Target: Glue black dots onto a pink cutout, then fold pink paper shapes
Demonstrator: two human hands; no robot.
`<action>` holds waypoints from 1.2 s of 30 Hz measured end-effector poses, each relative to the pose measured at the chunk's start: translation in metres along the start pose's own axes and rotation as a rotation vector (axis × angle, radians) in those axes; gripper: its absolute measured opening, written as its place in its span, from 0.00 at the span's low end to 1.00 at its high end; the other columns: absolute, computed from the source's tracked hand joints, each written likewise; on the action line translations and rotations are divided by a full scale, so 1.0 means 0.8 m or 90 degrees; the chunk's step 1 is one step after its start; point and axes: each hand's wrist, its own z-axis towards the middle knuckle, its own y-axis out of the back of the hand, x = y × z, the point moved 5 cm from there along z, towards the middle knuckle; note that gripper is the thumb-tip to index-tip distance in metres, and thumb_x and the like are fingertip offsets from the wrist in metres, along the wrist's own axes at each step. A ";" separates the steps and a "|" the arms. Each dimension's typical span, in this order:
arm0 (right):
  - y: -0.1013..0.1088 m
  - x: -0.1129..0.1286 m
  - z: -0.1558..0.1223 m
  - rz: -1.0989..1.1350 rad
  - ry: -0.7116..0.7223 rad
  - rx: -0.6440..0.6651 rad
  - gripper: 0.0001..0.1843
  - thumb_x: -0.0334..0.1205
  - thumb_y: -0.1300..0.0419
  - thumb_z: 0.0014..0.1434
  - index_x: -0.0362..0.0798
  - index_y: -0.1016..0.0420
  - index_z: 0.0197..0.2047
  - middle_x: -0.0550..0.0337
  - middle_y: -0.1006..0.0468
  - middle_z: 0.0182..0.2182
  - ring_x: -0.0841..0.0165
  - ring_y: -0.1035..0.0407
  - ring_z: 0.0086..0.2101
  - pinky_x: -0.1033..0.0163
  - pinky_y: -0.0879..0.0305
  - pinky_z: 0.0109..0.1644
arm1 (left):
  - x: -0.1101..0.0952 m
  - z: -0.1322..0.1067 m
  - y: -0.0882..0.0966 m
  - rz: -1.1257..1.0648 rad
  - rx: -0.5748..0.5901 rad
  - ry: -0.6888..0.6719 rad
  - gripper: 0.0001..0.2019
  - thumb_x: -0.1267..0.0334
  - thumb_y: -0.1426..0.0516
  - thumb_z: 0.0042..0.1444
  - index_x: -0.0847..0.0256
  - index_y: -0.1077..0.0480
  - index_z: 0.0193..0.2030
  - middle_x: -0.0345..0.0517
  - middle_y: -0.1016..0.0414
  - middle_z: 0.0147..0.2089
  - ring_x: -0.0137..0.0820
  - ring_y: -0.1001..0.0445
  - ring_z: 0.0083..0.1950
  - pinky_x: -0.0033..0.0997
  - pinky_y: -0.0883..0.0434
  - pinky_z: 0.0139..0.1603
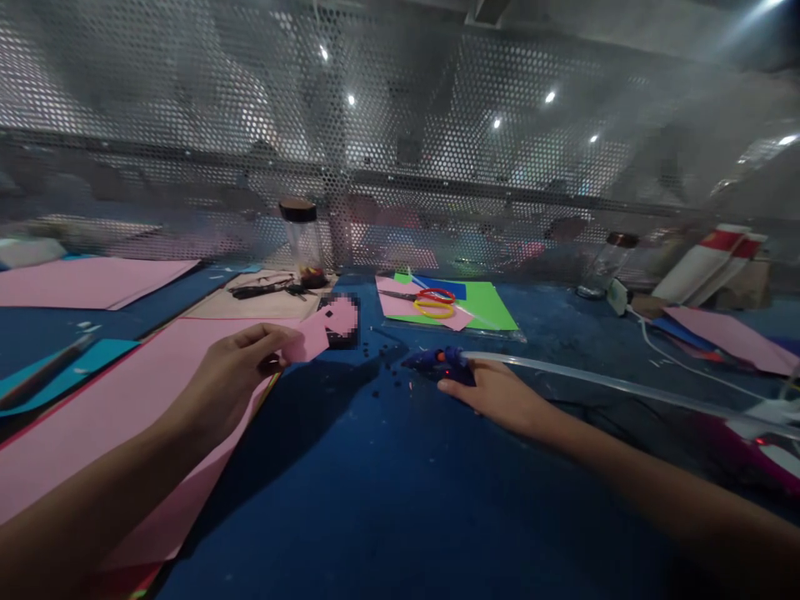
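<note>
Pinched in my left hand (241, 367) is a small pink paper piece (306, 340), held up above the table with a dark diamond mark near its top. Part of it is blurred into blocks, over a dark object behind it. My right hand (493, 392) is around a blue hot glue gun (431, 360), low over the table, its nozzle pointing left. A long translucent glue stick (562, 375) runs out of its back to the right. Several small black bits (382, 364) are scattered on the blue table (375, 500) between the two hands.
Scissors (434, 302) with red and yellow handles lie on coloured paper sheets (493, 308) ahead. Large pink sheets (162, 375) cover the left side. A lidded jar (303, 242) stands at the back, another jar (606, 262) further right. A white cable (681, 362) crosses the right side.
</note>
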 end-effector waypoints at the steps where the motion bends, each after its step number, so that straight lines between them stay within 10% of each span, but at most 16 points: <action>1: 0.000 0.000 0.000 0.001 -0.003 0.003 0.16 0.50 0.44 0.65 0.48 0.20 0.43 0.55 0.22 0.27 0.59 0.28 0.31 0.57 0.37 0.36 | 0.000 0.000 0.000 0.001 -0.001 0.000 0.08 0.59 0.33 0.51 0.61 0.23 0.29 0.40 0.24 0.32 0.30 0.30 0.37 0.27 0.33 0.38; 8: 0.001 0.003 0.000 0.019 0.007 -0.014 0.15 0.49 0.42 0.64 0.49 0.21 0.45 0.51 0.19 0.38 0.56 0.26 0.40 0.55 0.35 0.44 | 0.001 -0.001 -0.001 0.000 0.001 0.003 0.09 0.58 0.33 0.50 0.61 0.23 0.30 0.41 0.24 0.33 0.30 0.30 0.37 0.27 0.33 0.38; 24: -0.001 -0.002 -0.001 0.018 0.001 -0.018 0.16 0.50 0.43 0.65 0.48 0.21 0.39 0.55 0.21 0.28 0.61 0.29 0.29 0.57 0.37 0.34 | -0.005 -0.009 -0.012 0.013 0.016 0.018 0.11 0.57 0.32 0.48 0.61 0.25 0.27 0.39 0.26 0.30 0.30 0.31 0.36 0.26 0.34 0.37; 32: 0.004 0.004 -0.007 0.118 0.014 -0.065 0.26 0.55 0.43 0.65 0.50 0.27 0.60 0.50 0.19 0.46 0.61 0.25 0.35 0.57 0.32 0.36 | 0.001 -0.013 -0.018 0.013 0.054 0.047 0.08 0.60 0.32 0.49 0.60 0.25 0.29 0.37 0.24 0.30 0.26 0.30 0.33 0.23 0.33 0.36; 36: 0.009 0.013 -0.013 0.147 0.032 -0.110 0.22 0.55 0.41 0.64 0.51 0.24 0.55 0.54 0.18 0.39 0.62 0.27 0.33 0.58 0.32 0.36 | 0.004 -0.017 -0.024 0.018 0.077 0.071 0.10 0.58 0.32 0.48 0.59 0.27 0.28 0.36 0.25 0.27 0.25 0.30 0.26 0.23 0.36 0.27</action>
